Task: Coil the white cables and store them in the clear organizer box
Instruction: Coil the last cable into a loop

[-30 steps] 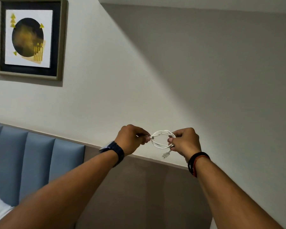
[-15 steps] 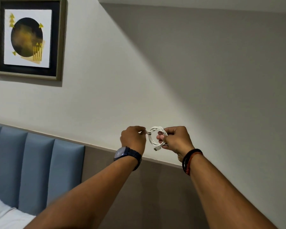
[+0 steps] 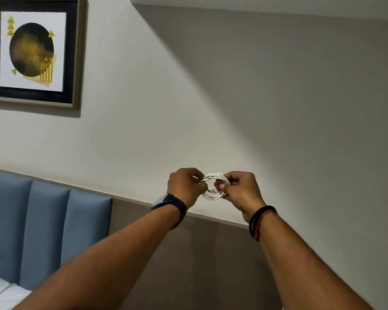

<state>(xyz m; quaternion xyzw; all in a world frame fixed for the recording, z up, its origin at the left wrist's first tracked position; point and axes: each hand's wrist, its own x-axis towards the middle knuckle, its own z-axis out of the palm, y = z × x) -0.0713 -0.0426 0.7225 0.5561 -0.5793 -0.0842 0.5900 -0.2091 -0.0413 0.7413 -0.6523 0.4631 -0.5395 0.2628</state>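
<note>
A white cable (image 3: 212, 196) is wound into a small round coil held up in the air in front of the wall. My left hand (image 3: 184, 186) pinches the coil's left side, where a connector end shows between its fingers. My right hand (image 3: 242, 190) grips the right side, with a fingertip poked into the loop. Both arms are stretched out. The clear organizer box is not in view.
A blue padded headboard (image 3: 43, 231) and a bit of white bedding (image 3: 0, 294) lie at lower left. A framed picture (image 3: 35, 52) hangs at upper left. A grey wall panel (image 3: 199, 265) runs below the hands.
The hands have drawn closer together and the coil has become tighter and rounder. The loose connector that hung below the right hand now lies in against the coil.
</note>
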